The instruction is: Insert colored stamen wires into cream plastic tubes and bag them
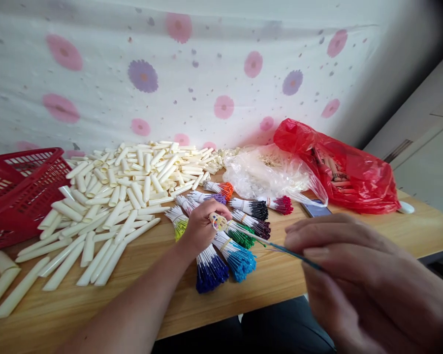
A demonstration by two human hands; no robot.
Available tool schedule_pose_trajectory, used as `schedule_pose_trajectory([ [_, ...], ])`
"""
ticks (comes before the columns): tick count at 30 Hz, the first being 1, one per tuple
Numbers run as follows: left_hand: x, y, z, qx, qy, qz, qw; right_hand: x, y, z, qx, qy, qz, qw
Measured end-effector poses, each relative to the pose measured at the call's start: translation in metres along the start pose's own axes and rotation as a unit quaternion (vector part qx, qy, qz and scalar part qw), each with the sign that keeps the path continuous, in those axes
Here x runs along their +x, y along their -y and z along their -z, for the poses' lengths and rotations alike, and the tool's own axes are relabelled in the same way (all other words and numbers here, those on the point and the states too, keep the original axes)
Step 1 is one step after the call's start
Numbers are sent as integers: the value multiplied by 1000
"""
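My left hand [198,227] is wrapped round a cream plastic tube [218,222], its open end turned toward me with several coloured tips inside. In the foreground, slightly blurred, my right hand [362,270] pinches a thin pen refill [295,254], blue-green at the fingers and white toward the tube. Whether its far tip touches the tube I cannot tell. Around and below my left hand lie bundles of similar refills, among them dark blue [211,270], light blue [239,260], green [241,237], black [256,209] and orange [223,189]. Rubber bands hold some bundles.
A large heap of cream tubes [133,189] covers the table's left and back, beside a red plastic basket [25,196]. Toward the back right are a clear plastic bag [266,172], a red plastic bag [365,177] and a phone-like flat object [317,210].
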State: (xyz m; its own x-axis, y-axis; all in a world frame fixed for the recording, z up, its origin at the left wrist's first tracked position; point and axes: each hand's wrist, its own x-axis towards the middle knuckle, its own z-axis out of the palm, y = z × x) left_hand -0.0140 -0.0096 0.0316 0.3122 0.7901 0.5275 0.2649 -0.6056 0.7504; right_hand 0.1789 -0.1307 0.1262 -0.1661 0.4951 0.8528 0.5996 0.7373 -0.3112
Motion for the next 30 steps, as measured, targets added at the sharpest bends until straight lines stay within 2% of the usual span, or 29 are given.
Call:
schedule_pose_trajectory([
  [3,0,-2,0,4,-9,-4,1000,10,1,-13,6,20,52,998],
  [6,0,-4,1,12,-4,8,1000,16,0,-22,1,41,68,997],
  [19,0,-6,-1,23,7,12,1000,14,-11,-45,1,9,89,996],
  [25,0,1,-2,43,-20,-33,998,7,-12,-53,14,-25,24,999],
  [27,-2,2,-1,61,-21,-55,996,4,-14,-55,17,-30,-11,999],
  [30,-4,2,1,84,-8,-72,994,0,-21,-61,18,-22,-29,999],
])
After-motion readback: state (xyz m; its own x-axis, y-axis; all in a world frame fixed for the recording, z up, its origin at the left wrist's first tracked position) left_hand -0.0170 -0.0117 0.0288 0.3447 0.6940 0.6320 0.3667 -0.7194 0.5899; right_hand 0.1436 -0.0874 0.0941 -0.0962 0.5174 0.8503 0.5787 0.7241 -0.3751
